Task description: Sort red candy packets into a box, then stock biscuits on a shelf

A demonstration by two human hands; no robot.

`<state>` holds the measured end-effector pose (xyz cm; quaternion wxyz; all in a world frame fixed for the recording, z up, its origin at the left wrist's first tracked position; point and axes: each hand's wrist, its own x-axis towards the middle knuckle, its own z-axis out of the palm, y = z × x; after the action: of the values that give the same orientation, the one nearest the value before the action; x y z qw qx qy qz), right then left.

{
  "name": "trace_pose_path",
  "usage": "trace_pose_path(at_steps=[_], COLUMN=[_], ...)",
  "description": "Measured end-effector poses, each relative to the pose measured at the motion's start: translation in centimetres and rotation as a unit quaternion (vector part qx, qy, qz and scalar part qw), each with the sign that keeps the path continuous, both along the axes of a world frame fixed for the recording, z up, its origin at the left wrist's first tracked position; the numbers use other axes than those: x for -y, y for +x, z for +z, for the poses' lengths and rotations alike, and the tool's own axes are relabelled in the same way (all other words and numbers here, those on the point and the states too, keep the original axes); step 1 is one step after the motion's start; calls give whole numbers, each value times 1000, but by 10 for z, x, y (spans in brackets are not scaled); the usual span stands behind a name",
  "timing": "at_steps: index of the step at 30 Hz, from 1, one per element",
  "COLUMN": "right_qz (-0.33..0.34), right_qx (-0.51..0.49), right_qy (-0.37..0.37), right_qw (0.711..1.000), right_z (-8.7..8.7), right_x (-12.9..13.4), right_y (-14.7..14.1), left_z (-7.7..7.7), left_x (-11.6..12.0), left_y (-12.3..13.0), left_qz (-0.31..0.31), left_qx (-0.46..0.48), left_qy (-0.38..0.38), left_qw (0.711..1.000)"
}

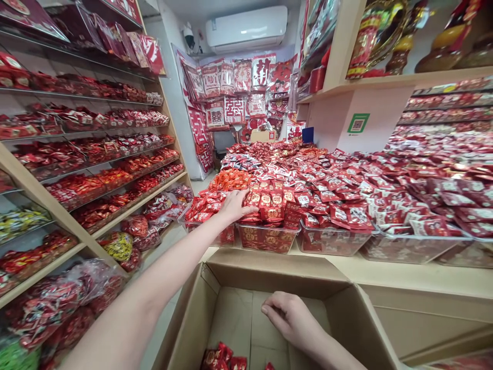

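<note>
My left hand (236, 205) reaches over the clear bins at the counter's front edge, its fingers spread on red and gold packets (269, 201). Just left of it are more red packets, and orange ones (231, 180) lie behind. My right hand (283, 313) hangs over the open cardboard box (269, 264), fingers curled together; whether they hold anything small is hidden. At the bottom of the box lie a few red packets (221, 358), below and left of my right hand.
Clear bins (335, 241) of red packets line the counter. Shelves (115, 223) of wrapped sweets stand at the left, with filled plastic bags (69, 303) below. A wooden shelf (327, 87) overhangs the counter at the right. Red decorations (234, 77) hang on the back wall.
</note>
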<state>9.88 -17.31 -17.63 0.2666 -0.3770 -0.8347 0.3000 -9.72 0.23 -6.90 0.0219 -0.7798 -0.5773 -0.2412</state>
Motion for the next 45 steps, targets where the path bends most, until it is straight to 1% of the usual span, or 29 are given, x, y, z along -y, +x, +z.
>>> trace_pose_path(at_steps=[6, 11, 15, 19, 22, 26, 34, 37, 40, 42, 45], right_qz=[2, -2, 0, 6, 10, 17, 22, 19, 17, 17, 17], right_qx=[9, 17, 20, 25, 36, 43, 49, 49, 53, 63, 83], right_qy=[-2, -1, -3, -1, 3, 5, 1, 0, 4, 12, 22], right_qw=[1000, 1000, 1000, 1000, 999, 999, 999, 999, 998, 998, 996], right_z=[-1, -3, -3, -4, -4, -4, -5, -4, -5, -7, -10], right_x=[0, -1, -2, -2, -1, 0, -1, -2, -3, -3, -2], right_y=[0, 1, 1, 2, 2, 1, 2, 2, 1, 0, -2], left_z=[-1, -6, -7, -1, 2, 1, 3, 10, 26, 39, 54], left_x=[-7, -12, -11, -10, -9, -11, -24, -31, -45, -60, -85], left_y=[-2, -1, 3, 6, 2, -5, -14, -20, -18, -7, 24], left_qz=[-11, -4, -12, 4, 16, 20, 36, 54, 67, 63, 47], left_qx=[-16, 3, 34, 80, 108, 133, 213, 250, 283, 295, 297], left_qy=[-5, -34, -62, -62, -59, -60, -71, -56, -17, 1, 1], left_qw=[1000, 999, 997, 995, 992, 989, 974, 965, 957, 953, 954])
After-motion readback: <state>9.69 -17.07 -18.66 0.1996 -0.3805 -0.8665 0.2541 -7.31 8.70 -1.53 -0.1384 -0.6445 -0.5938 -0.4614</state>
